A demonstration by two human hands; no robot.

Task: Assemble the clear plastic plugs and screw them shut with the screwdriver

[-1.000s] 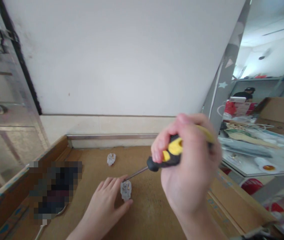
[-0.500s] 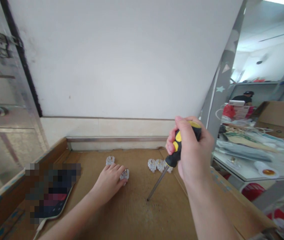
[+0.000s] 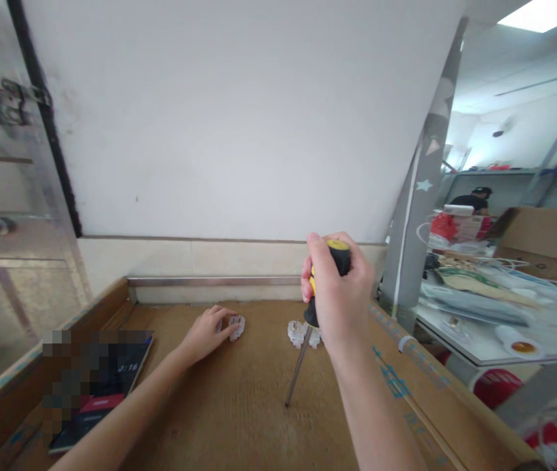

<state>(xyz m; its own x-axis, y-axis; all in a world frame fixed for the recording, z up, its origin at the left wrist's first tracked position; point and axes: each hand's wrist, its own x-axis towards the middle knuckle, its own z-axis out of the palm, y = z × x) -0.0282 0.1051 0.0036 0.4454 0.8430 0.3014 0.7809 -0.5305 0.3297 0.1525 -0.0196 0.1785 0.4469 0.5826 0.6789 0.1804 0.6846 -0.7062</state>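
Head view, one frame. Right hand (image 3: pixel 340 296) is closed in a full fist round the black-and-yellow-handled screwdriver with a thin steel shaft (image 3: pixel 299 366). The tool stands nearly upright, tilted slightly, with its tip resting on the brown cardboard tray floor (image 3: pixel 229 418) and touching no part. Left hand (image 3: pixel 204 335) lies on the floor further back, fingers curled against a small clear plastic plug with metal pins (image 3: pixel 236 326). The fingertips touch it, but I cannot tell whether they pinch it or only rest on it. A pair of similar clear plugs (image 3: pixel 303 332) sits just beside the screwdriver shaft, below the right fist, well apart from the left hand's plug. A dark phone (image 3: pixel 112 376), partly blurred out, lies near the tray's left wall (image 3: pixel 95 311). A person in a dark cap (image 3: pixel 474 197) is far off at right, beyond a cluttered glass-topped table (image 3: pixel 479 327). Judgement: the step in hand is handling at the far plug, with the driver parked rather than working. Bringing blade to any plug would call for lifting the tip clear of the cardboard and having that plug steadied flat.
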